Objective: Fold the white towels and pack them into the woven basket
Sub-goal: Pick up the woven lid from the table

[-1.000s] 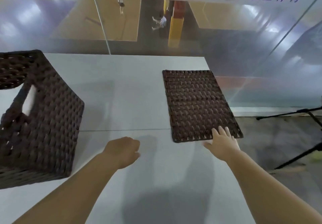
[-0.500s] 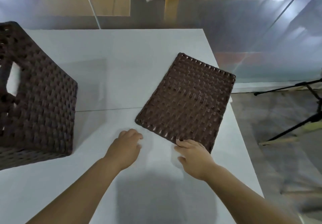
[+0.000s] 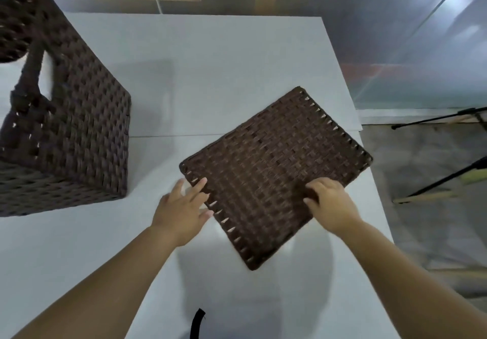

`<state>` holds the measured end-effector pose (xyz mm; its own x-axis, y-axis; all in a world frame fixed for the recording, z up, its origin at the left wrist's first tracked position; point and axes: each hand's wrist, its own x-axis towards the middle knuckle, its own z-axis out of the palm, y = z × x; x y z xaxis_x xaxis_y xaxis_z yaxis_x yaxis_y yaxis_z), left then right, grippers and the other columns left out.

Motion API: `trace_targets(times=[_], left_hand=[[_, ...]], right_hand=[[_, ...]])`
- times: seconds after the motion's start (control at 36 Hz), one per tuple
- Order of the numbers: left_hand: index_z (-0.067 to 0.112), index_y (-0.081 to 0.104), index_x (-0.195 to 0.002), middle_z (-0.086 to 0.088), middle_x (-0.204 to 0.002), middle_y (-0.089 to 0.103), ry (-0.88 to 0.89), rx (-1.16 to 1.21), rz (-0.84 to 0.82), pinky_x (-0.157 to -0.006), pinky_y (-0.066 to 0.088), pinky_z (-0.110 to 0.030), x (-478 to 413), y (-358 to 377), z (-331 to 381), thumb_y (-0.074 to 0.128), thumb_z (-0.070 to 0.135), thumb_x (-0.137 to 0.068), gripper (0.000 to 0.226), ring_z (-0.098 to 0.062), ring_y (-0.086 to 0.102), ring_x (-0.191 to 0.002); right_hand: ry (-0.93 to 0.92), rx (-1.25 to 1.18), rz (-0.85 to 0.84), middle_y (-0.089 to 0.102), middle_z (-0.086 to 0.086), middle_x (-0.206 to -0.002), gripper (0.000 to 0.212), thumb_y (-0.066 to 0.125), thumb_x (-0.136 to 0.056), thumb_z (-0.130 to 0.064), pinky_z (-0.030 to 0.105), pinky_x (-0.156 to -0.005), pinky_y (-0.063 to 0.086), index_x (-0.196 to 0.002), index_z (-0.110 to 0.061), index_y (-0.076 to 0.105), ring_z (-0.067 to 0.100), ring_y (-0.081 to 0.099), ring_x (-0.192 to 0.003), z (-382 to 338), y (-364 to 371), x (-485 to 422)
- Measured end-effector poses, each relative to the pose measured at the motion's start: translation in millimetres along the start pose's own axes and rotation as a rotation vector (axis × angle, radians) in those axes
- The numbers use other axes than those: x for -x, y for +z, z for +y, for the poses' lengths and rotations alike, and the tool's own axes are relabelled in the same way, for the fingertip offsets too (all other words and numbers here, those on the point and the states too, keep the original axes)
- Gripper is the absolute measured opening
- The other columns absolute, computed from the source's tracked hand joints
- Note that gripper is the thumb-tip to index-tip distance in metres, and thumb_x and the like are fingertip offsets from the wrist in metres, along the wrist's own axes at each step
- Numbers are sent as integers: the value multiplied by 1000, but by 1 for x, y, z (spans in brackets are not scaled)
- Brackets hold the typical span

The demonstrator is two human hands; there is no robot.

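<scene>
A dark brown woven basket (image 3: 79, 127) stands at the left of the white table (image 3: 210, 61). Something white shows through its handle opening; I cannot tell what it is. A flat woven lid (image 3: 271, 170) of the same weave lies turned like a diamond near the table's right edge. My right hand (image 3: 332, 204) grips the lid's near-right edge, fingers curled on top of it. My left hand (image 3: 181, 207) is spread with straight fingers touching the lid's left edge. No loose towel is in view.
The table's right edge runs close behind the lid, with the floor and black tripod legs (image 3: 434, 119) beyond. A glass wall stands behind the table. A black strap (image 3: 197, 323) pokes up at the bottom of the view.
The lid has turned and slid nearer to me under my right hand. My left hand opened from a loose fist and came to the lid's left edge. My view tilted downward.
</scene>
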<state>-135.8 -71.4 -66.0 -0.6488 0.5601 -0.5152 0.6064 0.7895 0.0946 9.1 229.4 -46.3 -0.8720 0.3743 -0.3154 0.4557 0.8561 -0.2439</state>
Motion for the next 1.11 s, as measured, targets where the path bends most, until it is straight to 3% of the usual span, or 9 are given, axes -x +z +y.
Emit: trace_targets(times=[0.17,0.28,0.36,0.47,0.64,0.72,0.83,1.06,1.11], left_hand=[[29,29,-142,6,-157,-16,-217,11,5,-114,13,-53,-10,-15,-24,27,70,-87,68,-33,-14,-143],[23,15,-149,2,-157,-19,-264,-31,54,-113,22,-49,-10,-18,-27,41,61,-89,76,-34,-5,-144],[23,12,-149,-1,-158,-3,-283,109,90,-110,30,-47,-2,-12,-21,46,54,-90,75,-32,12,-141],[18,16,-148,-5,-149,23,-338,265,165,-103,39,-40,16,3,-9,49,47,-91,72,-28,28,-132],[16,24,-141,-12,-132,37,-449,397,239,-93,46,-37,34,12,3,58,46,-87,70,-27,43,-118],[12,39,-130,-14,-121,46,-514,538,225,-90,48,-39,39,12,1,66,42,-83,62,-29,51,-108],[8,57,-116,-10,-112,64,-491,844,275,-90,49,-38,45,6,0,71,26,-82,42,-28,61,-100],[19,62,-104,2,-99,61,-339,969,529,-67,43,-18,48,-43,0,68,25,-84,22,-4,55,-78],[20,64,-105,2,-98,60,-297,918,574,-74,49,-26,49,-63,-2,66,29,-84,22,-5,55,-80]], right_hand=[[239,28,1,25,10,-151,65,54,-91,-44,49,-109,30,-145,-17,30,33,18,-139,20,-10,-15],[354,28,-106,12,9,-157,75,47,-92,-52,49,-111,27,-150,-20,13,32,9,-143,25,-3,-13],[384,6,-107,11,8,-157,72,40,-94,-53,48,-109,29,-151,-21,8,32,14,-142,21,8,-4],[402,43,-7,21,12,-153,69,38,-94,-53,46,-106,34,-148,-16,17,34,23,-136,14,22,13],[487,-16,56,32,16,-141,80,51,-87,-59,47,-102,36,-144,-11,21,38,35,-123,11,30,33],[549,-44,51,35,22,-133,87,58,-82,-59,47,-100,37,-139,-4,22,40,38,-119,11,33,43],[614,-94,4,37,22,-127,81,58,-81,-60,46,-99,39,-130,-1,32,38,38,-118,12,34,57],[657,-214,40,38,23,-127,76,58,-82,-60,46,-102,33,-126,1,40,39,35,-119,8,30,76],[672,-252,70,40,23,-125,77,59,-82,-60,46,-102,32,-126,0,42,39,36,-118,4,26,75]])
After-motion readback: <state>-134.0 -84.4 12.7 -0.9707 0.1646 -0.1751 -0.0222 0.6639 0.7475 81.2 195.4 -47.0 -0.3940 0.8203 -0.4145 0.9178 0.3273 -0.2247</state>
